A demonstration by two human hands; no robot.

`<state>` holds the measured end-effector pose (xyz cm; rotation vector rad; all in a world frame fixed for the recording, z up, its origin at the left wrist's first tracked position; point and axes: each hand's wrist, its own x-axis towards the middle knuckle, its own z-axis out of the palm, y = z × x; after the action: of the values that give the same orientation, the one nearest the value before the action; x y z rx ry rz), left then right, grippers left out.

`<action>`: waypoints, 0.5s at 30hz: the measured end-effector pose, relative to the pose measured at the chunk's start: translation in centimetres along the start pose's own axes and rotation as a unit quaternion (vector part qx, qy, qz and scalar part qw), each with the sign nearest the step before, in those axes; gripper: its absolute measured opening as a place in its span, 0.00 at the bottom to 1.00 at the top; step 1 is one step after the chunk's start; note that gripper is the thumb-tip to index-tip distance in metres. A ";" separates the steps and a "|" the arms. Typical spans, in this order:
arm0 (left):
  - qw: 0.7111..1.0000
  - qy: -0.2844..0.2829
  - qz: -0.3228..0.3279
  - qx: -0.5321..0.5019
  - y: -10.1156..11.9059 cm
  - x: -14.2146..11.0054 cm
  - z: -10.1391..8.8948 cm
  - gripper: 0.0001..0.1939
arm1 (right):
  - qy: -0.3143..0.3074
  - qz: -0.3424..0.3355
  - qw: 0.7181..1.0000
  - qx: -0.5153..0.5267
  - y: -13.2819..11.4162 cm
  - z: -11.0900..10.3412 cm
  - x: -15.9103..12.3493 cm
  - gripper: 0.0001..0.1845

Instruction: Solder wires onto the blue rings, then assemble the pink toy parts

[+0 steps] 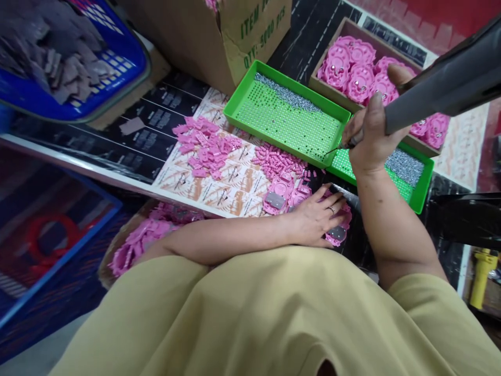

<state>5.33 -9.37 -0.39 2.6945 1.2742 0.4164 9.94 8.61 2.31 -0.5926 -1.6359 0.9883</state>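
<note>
My right hand [373, 136] grips a grey powered screwdriver [438, 83], its body slanting up to the right. The thin bit points down-left over the near right corner of a green mesh tray [282, 120], where silvery screws [289, 94] lie along the far side. With fingers spread, my left hand [313, 216] lies flat over a pink plastic housing [338, 233] with a grey plate, partly hiding it. Similar pink housings [278, 193] sit just left of that hand. Behind them is a heap of small pink pieces [276, 161], with flat pink parts [207, 149] farther left.
A second green tray [426, 190] with screws stands under my right forearm. Behind it, a carton [350, 26] holds pink assemblies. A big cardboard box [254, 36] and a blue basket [136, 68] stand at the back left. Below the table edge is a container of pink parts [136, 245].
</note>
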 end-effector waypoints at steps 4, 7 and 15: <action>1.000 -0.014 -0.002 0.015 0.0 0.0 -0.4 0.38 | 0.050 -0.032 0.998 -0.003 -0.8 1.0 -0.3 0.27; 1.000 -0.012 0.000 0.014 -0.1 0.0 -0.5 0.38 | 0.038 -0.010 0.999 -0.025 -1.4 1.0 -0.5 0.28; 1.000 -0.013 -0.003 0.007 0.0 -0.1 -0.4 0.38 | 0.046 -0.010 0.998 -0.051 -1.1 0.9 -0.4 0.32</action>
<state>5.15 -9.39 -0.06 2.6984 1.2829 0.3712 9.31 7.43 2.94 -0.6789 -1.6145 0.8542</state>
